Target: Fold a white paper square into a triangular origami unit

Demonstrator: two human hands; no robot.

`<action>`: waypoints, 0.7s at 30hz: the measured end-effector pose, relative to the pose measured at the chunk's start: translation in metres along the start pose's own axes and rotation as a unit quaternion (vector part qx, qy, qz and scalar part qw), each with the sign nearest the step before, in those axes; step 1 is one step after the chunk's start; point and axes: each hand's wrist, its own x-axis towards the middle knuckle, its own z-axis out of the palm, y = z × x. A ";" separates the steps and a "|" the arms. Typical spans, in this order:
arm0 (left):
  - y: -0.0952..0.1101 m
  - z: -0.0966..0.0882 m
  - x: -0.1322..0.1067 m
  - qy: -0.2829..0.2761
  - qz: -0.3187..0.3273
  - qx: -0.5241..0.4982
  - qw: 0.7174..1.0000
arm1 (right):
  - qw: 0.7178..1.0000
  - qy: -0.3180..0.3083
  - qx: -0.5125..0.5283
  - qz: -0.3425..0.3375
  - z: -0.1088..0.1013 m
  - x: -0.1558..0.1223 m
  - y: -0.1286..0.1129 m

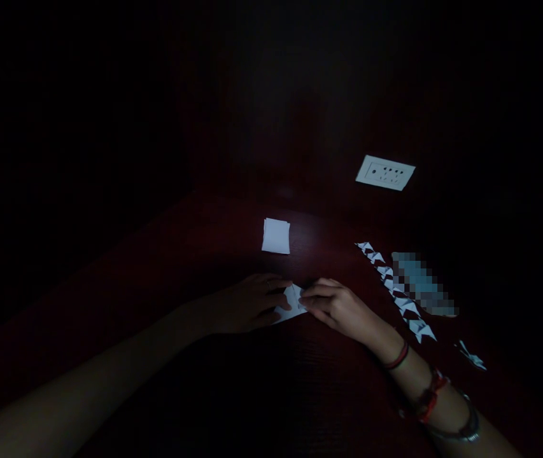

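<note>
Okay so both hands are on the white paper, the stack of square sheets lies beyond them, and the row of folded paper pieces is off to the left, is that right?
Not quite: the row of folded paper pieces is off to the right, as the head view shows. Both the left hand and right hand are on the white paper, and the stack of square sheets lies beyond them.

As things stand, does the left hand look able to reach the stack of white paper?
Probably yes: the stack of white paper lies a little ahead of the left hand, with nothing visible between them, though the hand would need to leave the sheet it touches.
</note>
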 end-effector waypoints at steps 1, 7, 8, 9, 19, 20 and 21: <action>0.001 -0.001 0.000 -0.001 -0.001 -0.001 1.000 | 1.000 0.000 0.005 -0.003 -0.001 0.000 0.000; 0.004 -0.005 0.002 0.012 0.001 -0.013 1.000 | 0.999 -0.009 0.031 -0.011 -0.002 0.000 -0.001; 0.004 -0.006 0.003 0.014 0.002 -0.015 1.000 | 0.999 -0.012 0.034 -0.013 -0.002 0.000 -0.001; 0.005 -0.006 0.003 0.016 0.003 -0.017 1.000 | 0.999 -0.014 0.038 -0.015 -0.001 0.000 -0.001; 0.005 -0.001 0.001 0.018 0.001 0.001 1.000 | 0.996 -0.018 0.081 -0.016 -0.002 0.001 0.002; 0.004 0.000 0.001 0.020 0.001 0.000 1.000 | 0.996 -0.018 0.084 -0.016 -0.003 0.001 0.002; 0.004 0.001 0.000 0.024 0.000 -0.001 1.000 | 0.996 -0.017 0.087 -0.017 -0.003 0.001 0.002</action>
